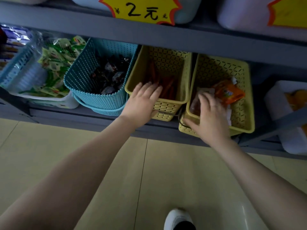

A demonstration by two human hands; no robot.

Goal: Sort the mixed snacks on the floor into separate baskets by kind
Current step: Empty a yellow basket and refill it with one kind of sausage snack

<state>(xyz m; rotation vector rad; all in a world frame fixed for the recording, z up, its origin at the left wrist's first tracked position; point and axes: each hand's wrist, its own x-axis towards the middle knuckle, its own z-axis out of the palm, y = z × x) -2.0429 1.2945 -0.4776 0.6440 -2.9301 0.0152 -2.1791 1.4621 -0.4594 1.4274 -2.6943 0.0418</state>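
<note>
Two hands outstretched at shelf front edge: left hand point(142, 103), fingers straight, together, over yellow basket point(167, 107) of red sticks point(167, 87); right hand point(210, 120), fingers spread, on packets point(230, 93) in second yellow basket point(247, 117).

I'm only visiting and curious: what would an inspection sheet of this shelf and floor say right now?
Surface: pale tiled floor, no snacks seen on it.
Job's things: left yellow basket holds red sticks; right yellow basket holds orange packet; teal basket holds dark packets.
Clutter: green packets in a white bin.
Grippers: left hand open over the left basket's rim; right hand reaching into the right basket, grip unclear.
Cables: nothing seen.
Surroundings: grey shelf, yellow price sign, white shoe.
</note>
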